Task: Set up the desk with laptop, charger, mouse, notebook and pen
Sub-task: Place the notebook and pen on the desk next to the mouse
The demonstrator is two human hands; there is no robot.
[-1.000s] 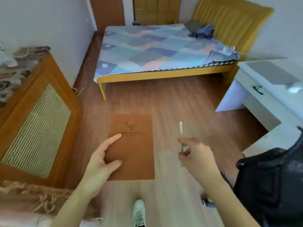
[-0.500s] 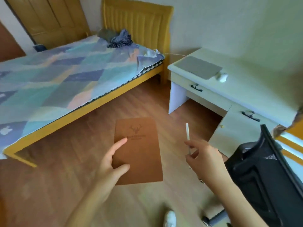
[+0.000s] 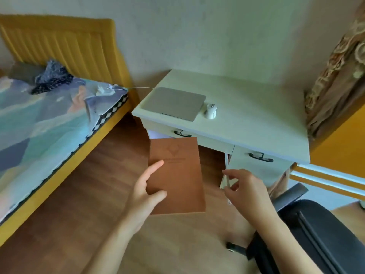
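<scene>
My left hand (image 3: 145, 192) grips a brown notebook (image 3: 177, 175) with a deer emblem by its lower left edge, held flat above the floor in front of the desk. A thin white pen (image 3: 226, 171) stands upright in my right hand (image 3: 245, 190), pinched between thumb and fingers. On the pale desk (image 3: 256, 115) a closed grey laptop (image 3: 174, 102) lies at the left end, with a white mouse (image 3: 211, 110) just to its right. A white charger (image 3: 103, 90) rests on the bed corner, its cable running across to the laptop.
A bed (image 3: 39, 125) with a patchwork cover and yellow frame stands left of the desk. A black office chair (image 3: 316, 234) is at the lower right. An orange cabinet (image 3: 339, 139) and patterned curtain (image 3: 335, 76) flank the desk's right end. Wood floor lies between.
The view has swung right from the bed toward the desk, which is now closer and centred. Both hands keep the notebook and pen in the same grip.
</scene>
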